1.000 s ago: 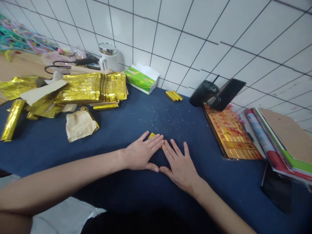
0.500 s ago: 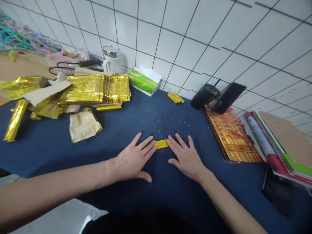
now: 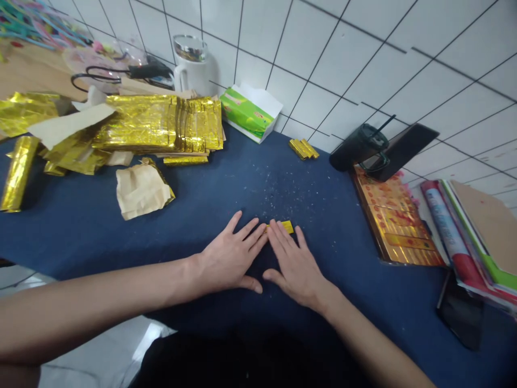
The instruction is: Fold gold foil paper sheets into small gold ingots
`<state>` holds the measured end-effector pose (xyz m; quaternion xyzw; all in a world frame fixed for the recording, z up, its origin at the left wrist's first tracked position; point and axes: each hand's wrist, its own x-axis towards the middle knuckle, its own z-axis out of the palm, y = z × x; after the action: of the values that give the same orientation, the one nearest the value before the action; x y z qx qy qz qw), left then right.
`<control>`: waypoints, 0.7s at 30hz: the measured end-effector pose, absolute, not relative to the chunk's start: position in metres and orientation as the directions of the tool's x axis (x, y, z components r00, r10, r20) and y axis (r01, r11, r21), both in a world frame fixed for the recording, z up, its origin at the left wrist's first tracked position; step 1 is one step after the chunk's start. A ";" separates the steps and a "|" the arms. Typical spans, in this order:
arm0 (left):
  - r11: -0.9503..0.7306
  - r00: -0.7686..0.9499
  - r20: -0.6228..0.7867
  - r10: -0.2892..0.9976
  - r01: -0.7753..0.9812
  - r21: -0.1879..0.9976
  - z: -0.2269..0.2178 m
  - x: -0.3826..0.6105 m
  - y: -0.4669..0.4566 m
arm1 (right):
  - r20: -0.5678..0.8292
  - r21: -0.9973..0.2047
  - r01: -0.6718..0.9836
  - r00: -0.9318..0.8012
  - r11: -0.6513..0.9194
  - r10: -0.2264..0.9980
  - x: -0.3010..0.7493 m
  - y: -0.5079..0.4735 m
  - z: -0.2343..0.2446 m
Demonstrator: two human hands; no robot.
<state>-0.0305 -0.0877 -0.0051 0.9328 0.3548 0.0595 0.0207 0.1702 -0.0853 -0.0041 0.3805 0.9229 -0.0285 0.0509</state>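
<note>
A narrow strip of folded gold foil paper (image 3: 287,227) lies on the dark blue tabletop (image 3: 226,199), partly covered by my fingers. My left hand (image 3: 232,256) is spread flat, its fingertips at the strip's left end. My right hand (image 3: 297,264) lies flat with fingers stretched across the strip; its right end sticks out beyond them. The fingertips of both hands nearly meet. To the left, a crumpled sheet of gold-backed paper (image 3: 141,188) shows its tan side. Behind it is a thick stack of gold foil paper (image 3: 141,121).
Small gold rolls (image 3: 302,149) lie near the tiled wall, by a green tissue pack (image 3: 250,114). A white mug (image 3: 191,67) stands at the back. On the right are a black tumbler (image 3: 357,148), an orange-gold packet (image 3: 398,218), folders (image 3: 484,231) and a phone (image 3: 460,312).
My right hand has slid left along the gold strip until its fingertips come close to my left hand's. The strip's right end now shows past my right fingers. The camera view has shifted slightly.
</note>
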 end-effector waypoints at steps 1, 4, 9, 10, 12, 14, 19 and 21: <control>-0.746 0.740 0.094 0.666 0.661 0.084 -0.005 -0.031 -0.088 | -0.112 -0.006 0.731 -0.679 0.683 0.726 0.176 -0.083 -0.006; -0.741 0.736 0.087 0.671 0.665 0.088 -0.007 -0.032 -0.089 | -0.112 0.005 0.777 -0.625 0.629 0.773 0.192 -0.077 -0.008; -0.734 0.732 0.068 0.678 0.672 0.097 -0.009 -0.032 -0.088 | -0.099 0.018 0.814 -0.576 0.580 0.811 0.201 -0.074 -0.008; -0.733 0.731 0.063 0.680 0.673 0.101 -0.009 -0.034 -0.087 | -0.094 0.024 0.821 -0.567 0.571 0.819 0.201 -0.075 -0.007; -0.740 0.740 0.051 0.671 0.663 0.110 -0.008 -0.038 -0.083 | -0.081 0.040 0.830 -0.552 0.556 0.830 0.201 -0.078 -0.007; -0.762 0.764 0.039 0.644 0.638 0.113 -0.005 -0.044 -0.077 | -0.065 0.057 0.835 -0.545 0.548 0.836 0.199 -0.081 -0.006; -0.774 0.772 0.059 0.633 0.631 0.062 0.011 -0.031 -0.069 | -0.032 0.077 0.846 -0.527 0.528 0.849 0.192 -0.086 -0.005; -0.763 0.757 0.095 0.646 0.644 0.058 0.013 -0.013 -0.070 | -0.041 0.072 0.850 -0.520 0.522 0.853 0.191 -0.086 -0.005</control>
<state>-0.0126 -0.0697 0.0134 0.9373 0.3439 0.0549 0.0111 0.1906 -0.0863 -0.0052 0.4884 0.8717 0.0213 0.0356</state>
